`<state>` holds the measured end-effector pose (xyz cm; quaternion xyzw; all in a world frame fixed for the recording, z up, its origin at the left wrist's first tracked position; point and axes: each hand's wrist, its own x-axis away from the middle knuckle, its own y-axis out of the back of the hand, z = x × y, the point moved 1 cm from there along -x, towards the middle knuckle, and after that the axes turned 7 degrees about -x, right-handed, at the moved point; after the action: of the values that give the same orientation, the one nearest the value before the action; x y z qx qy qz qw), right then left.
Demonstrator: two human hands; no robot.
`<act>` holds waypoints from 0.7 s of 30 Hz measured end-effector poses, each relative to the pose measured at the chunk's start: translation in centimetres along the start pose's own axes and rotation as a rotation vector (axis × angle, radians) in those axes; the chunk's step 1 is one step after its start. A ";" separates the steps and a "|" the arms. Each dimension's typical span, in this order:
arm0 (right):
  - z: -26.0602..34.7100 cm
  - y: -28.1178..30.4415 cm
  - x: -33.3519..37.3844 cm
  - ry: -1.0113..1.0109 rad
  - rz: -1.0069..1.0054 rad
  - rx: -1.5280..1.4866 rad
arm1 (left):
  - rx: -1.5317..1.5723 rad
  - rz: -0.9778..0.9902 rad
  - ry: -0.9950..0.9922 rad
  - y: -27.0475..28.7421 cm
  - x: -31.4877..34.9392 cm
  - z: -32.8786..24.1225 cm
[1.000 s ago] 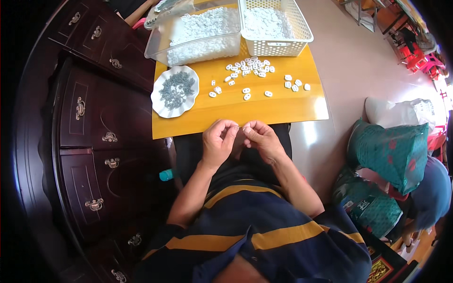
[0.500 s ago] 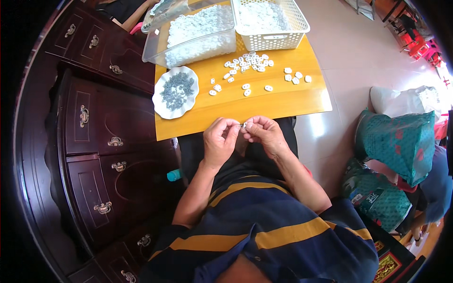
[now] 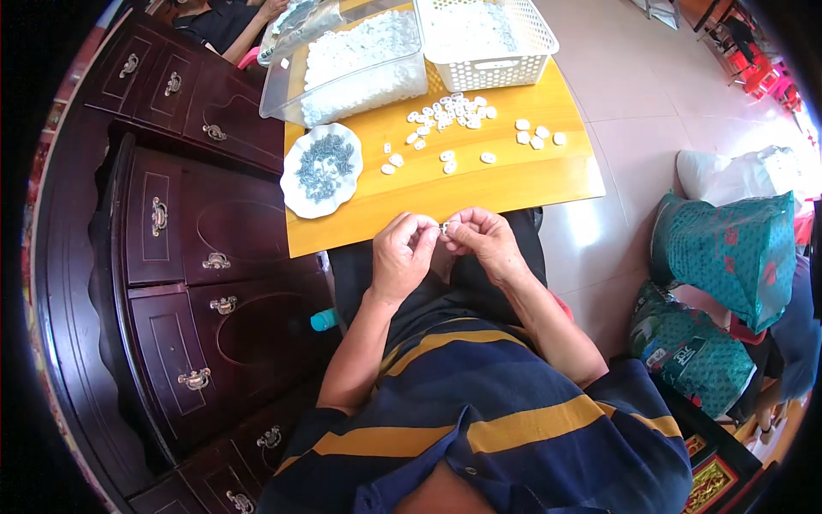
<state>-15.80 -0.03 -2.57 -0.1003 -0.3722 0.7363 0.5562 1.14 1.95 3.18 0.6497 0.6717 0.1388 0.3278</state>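
My left hand (image 3: 403, 257) and my right hand (image 3: 486, 246) meet fingertip to fingertip at the table's near edge, both pinched. Between them is a small white plastic piece (image 3: 444, 228), held on its right side by my right fingers. My left fingers close on something tiny at its left side, mostly hidden by the fingertips. Beyond my hands, similar white oval pieces with holes (image 3: 449, 111) lie in a loose pile, with a few strays nearer me. A white scalloped plate (image 3: 299, 194) at the left carries many small grey metal-looking parts (image 3: 324, 167).
The wooden table (image 3: 377, 199) bears a clear plastic bin (image 3: 278, 94) and a white perforated basket (image 3: 488, 74), both full of white pieces. Dark drawers (image 3: 231, 257) stand close on the left. Teal bags (image 3: 728, 253) sit at the right beside another person (image 3: 792, 334). Another person's arm (image 3: 248, 34) shows far left.
The whole view has shifted slightly. My hands remain together at the same spot, the fingertips barely moved, and a little more of the white piece shows between them.
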 end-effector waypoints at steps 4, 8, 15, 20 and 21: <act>-0.1 0.1 -0.1 0.010 0.003 0.005 | -0.014 0.009 0.001 -0.2 -0.1 0.1; 0.4 -0.1 0.2 -0.013 -0.018 0.033 | -0.007 -0.015 -0.024 -0.2 -0.1 -0.1; 1.6 -1.5 0.8 -0.045 -0.087 0.006 | 0.015 0.011 0.024 -0.5 0.2 0.4; 1.4 -1.2 0.6 -0.033 -0.090 0.035 | 0.006 -0.032 0.001 -0.4 0.0 0.2; 1.4 -1.2 0.5 -0.026 -0.082 0.041 | 0.002 -0.038 0.003 -0.4 0.0 0.3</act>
<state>-15.92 -0.03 -0.67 -0.0637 -0.3681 0.7215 0.5830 0.97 1.80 2.71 0.6370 0.6846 0.1327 0.3286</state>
